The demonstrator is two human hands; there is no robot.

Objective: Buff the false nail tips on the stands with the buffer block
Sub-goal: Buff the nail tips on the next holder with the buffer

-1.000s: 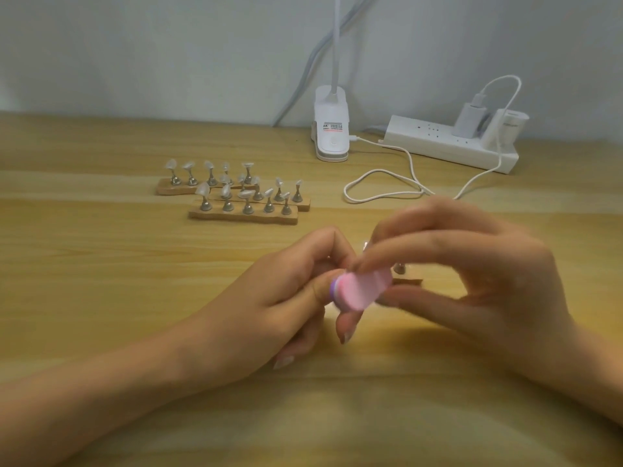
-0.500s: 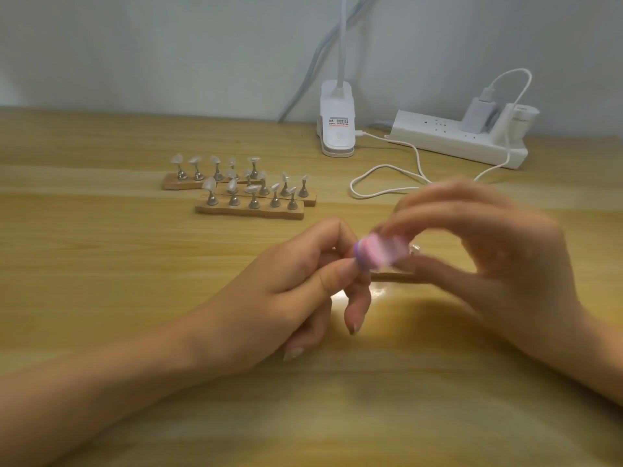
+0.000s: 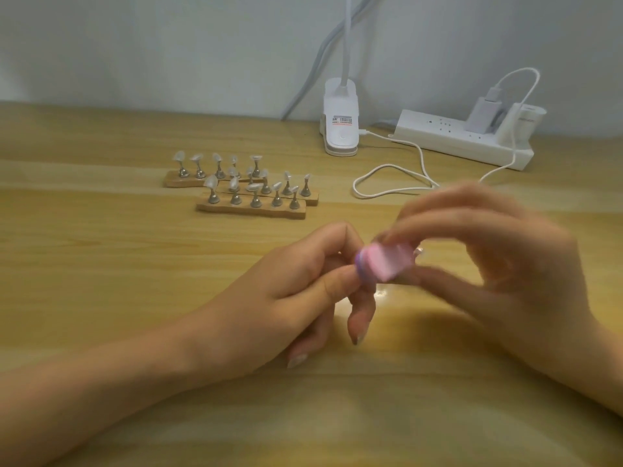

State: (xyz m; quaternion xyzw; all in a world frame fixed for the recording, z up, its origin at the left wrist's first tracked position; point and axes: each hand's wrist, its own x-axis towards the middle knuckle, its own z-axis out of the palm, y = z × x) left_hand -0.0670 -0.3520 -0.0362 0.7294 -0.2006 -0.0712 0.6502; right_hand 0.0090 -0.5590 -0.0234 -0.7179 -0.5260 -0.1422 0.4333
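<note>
- The right hand (image 3: pixel 505 274) hung just above the desk (image 3: pixel 101 271), near the middle. It was smeared with blur, and its grip was closed on the buffer block (image 3: pixel 384 264), fingers over the top and thumb underneath.
- The buffer block was pink with a purple layer on its left end. It was held off the desk between the two hands.
- The left hand (image 3: pixel 286 298) had its forearm along the desk. Its thumb and forefinger were drawn together right at the block's purple end, and the other fingers curled down toward the wood.
- I couldn't tell whether that grip had anything pinched in it, because the block covered the spot.
- Three wooden stands (image 3: pixel 251 210) lay well behind the hands, to the left, in staggered rows that touched or nearly touched.
- Each stand carried a row of small metal holders topped with clear false nail tips (image 3: pixel 210 180), tilted in different directions.
- At the back, against the wall (image 3: pixel 168 45), stood the white base of a clip lamp (image 3: pixel 340 129).
- To its right lay a white power strip (image 3: pixel 455 139) with a charger (image 3: pixel 482 116) plugged in.
- A white cable (image 3: pixel 394 176) looped across the desk in front of the strip.
</note>
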